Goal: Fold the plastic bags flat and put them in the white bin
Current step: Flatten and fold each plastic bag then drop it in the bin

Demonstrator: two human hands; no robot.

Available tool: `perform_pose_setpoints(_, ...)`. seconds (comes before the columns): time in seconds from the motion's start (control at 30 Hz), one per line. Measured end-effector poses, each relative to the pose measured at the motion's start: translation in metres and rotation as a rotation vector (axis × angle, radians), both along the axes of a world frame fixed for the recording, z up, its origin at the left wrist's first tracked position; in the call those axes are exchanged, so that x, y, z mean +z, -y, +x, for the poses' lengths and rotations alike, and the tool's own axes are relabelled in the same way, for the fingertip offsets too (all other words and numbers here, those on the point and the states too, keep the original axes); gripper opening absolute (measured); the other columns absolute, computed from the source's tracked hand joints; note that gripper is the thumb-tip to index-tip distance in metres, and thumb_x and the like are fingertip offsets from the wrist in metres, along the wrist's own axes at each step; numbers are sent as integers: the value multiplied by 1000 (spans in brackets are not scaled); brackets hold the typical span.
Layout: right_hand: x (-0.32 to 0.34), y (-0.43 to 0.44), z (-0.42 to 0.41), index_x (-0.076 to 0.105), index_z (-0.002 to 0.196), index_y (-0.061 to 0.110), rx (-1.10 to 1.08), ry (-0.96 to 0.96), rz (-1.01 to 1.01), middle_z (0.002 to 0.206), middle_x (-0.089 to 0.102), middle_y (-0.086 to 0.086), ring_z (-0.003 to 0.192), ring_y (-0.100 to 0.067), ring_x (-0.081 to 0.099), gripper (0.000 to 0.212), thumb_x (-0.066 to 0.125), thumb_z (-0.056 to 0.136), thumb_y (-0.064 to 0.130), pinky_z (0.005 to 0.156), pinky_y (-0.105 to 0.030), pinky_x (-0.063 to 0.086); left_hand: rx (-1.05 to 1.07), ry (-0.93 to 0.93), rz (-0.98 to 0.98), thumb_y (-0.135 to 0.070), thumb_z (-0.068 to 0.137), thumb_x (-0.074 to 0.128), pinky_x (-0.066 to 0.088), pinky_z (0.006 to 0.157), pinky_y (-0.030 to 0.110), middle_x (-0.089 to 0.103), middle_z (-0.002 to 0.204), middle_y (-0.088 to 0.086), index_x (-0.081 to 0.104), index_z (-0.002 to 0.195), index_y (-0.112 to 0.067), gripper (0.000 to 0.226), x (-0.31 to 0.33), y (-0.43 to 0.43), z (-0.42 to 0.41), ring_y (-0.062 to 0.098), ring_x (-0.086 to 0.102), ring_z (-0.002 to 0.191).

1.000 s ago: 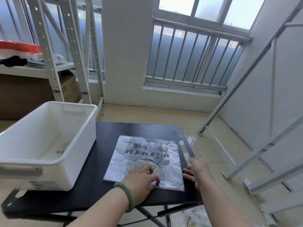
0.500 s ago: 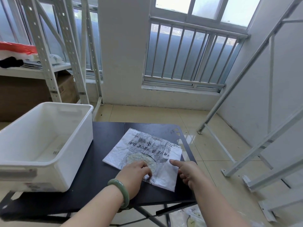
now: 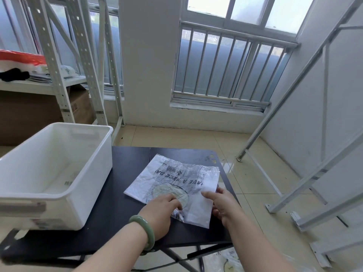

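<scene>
Plastic bag (image 3: pixel 176 179), crinkled and printed, lies flat; left hand (image 3: pixel 161 211) presses, right hand (image 3: pixel 224 205) pinches it.

We see a black table (image 3: pixel 127 163) on a tan tile floor (image 3: pixel 176 138). Behind it a window (image 3: pixel 225 71) with metal bars lets in daylight. White metal shelves (image 3: pixel 53 61) stand on our left, by a white wall (image 3: pixel 147 65)

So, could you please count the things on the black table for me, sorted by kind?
Plastic bag: 1
White bin: 1
Total: 2
</scene>
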State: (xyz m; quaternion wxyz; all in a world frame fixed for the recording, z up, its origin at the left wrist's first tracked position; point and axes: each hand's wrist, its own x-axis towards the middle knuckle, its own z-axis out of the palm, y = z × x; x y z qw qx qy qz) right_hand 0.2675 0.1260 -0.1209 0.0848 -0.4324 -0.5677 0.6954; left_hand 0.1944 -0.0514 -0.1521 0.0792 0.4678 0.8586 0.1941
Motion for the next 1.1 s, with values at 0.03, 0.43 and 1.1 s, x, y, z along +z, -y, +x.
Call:
perform_pose_setpoints(0.03, 0, 2, -1, 51, 121, 4, 16, -1, 4, 99, 67, -14, 74, -25, 65, 46, 66, 80, -8, 49, -26, 48, 8, -5, 4, -10, 85, 41, 33, 102, 22, 44, 130, -10, 51, 122, -28, 43, 1, 0, 1, 12, 42, 121)
perform_pose_setpoints(0.43, 16, 34, -8, 53, 112, 6, 4, -315, -158, 90, 67, -12, 72, -21, 64, 20, 52, 92, 3, 50, -25, 52, 327, 125, 231, -7, 90, 39, 35, 98, 21, 53, 127, -7, 51, 123, -28, 41, 10, -2, -3, 13, 51, 115)
perform_pose_setpoints(1.1, -6, 11, 1, 39, 139, 28, 244, -152, 508, 76, 65, 7, 82, -3, 64, 66, 72, 83, 18, 71, -10, 39, 734, 633, 534, -17, 92, 50, 41, 66, 23, 66, 82, -8, 63, 94, -28, 17, 22, 33, -32, 16, 60, 82)
